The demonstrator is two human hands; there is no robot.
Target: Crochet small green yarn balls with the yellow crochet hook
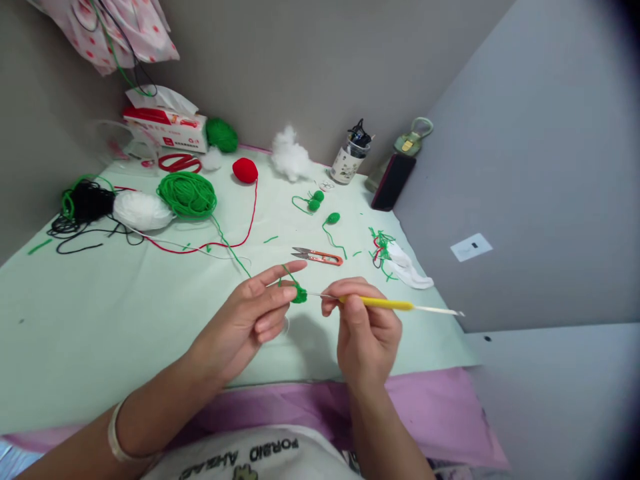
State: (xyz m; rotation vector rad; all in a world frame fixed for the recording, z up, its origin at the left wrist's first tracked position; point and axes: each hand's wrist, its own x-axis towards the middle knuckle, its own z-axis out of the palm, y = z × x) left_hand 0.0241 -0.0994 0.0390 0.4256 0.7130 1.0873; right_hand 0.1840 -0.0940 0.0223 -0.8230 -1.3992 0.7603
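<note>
My left hand (pixel 260 313) pinches a small green crochet piece (pixel 299 293) between thumb and fingers, with green yarn looped over the stretched-out index finger. My right hand (pixel 363 327) is closed round a crochet hook with a yellow handle (pixel 385 303); the hook's metal tip points left into the green piece. The green yarn runs back across the table to a loose green skein (pixel 187 195). Both hands hover above the pale green tabletop (pixel 125 313), near its front edge.
Orange-handled thread snips (pixel 319 255) lie just beyond my hands. Small green crocheted balls (pixel 315 200), a red yarn ball (pixel 245 170), white yarn (pixel 141 211), black yarn (pixel 87 203), stuffing (pixel 290 157), a tissue box (pixel 167 127), a cup (pixel 350 160) and yarn scraps (pixel 383 250) lie further back.
</note>
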